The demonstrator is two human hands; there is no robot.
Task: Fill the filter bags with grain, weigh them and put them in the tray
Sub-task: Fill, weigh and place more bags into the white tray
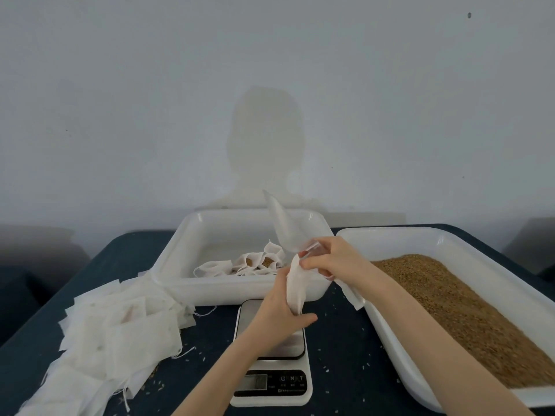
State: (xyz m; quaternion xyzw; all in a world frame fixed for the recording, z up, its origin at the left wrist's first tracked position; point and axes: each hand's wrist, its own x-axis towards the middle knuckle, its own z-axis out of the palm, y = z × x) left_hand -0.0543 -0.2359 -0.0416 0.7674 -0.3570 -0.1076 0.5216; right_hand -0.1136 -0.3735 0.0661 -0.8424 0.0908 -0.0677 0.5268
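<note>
Gripping a white filter bag (295,285) from below, the left hand (279,315) curls round its lower end above the scale (271,355). At the bag's top edge the right hand (333,259) pinches the mouth while also holding a clear scoop (285,228), tilted up over the tray (180,253) of filled bags (255,262). Grain (468,313) lies in the right tray (381,322); empty bags (114,328) are heaped at left.
</note>
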